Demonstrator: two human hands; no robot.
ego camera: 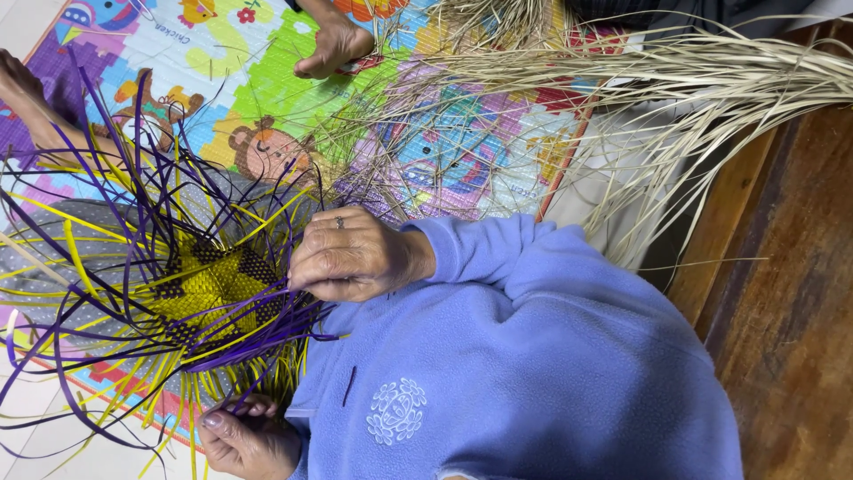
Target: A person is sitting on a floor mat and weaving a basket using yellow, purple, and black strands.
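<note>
right hand (355, 255): 1, mine, fingers curled tight and pinched on the purple strips (133, 191) at the edge of the woven patch (209, 289). 1 ring on it.
left hand (249, 437): 1, mine, low by my body, fingers curled in with nails showing, among loose strip ends. Can't tell if it actually grips any.
woven patch: 1, yellow-and-purple check, sits on the grey dotted cloth (80, 244) just beside my right hand, in front of my chest.
strips: 2 colours, purple and yellow strips (75, 253). Too many to count, fanning out from the patch on all sides.
pale straw bundle (711, 80): 1, uncoloured, spread across the top from the wooden floor (791, 302) onto the mat. Well apart from both hands.
play mat (267, 80): 1, cartoon animal print, under everything.
sleeve (498, 258): blue fleece, mine, 1 flower emblem on the front.
other person: 1 hand (333, 44) resting on the mat at the top, 1 foot (27, 89) at top left. Neither touches my work.
</note>
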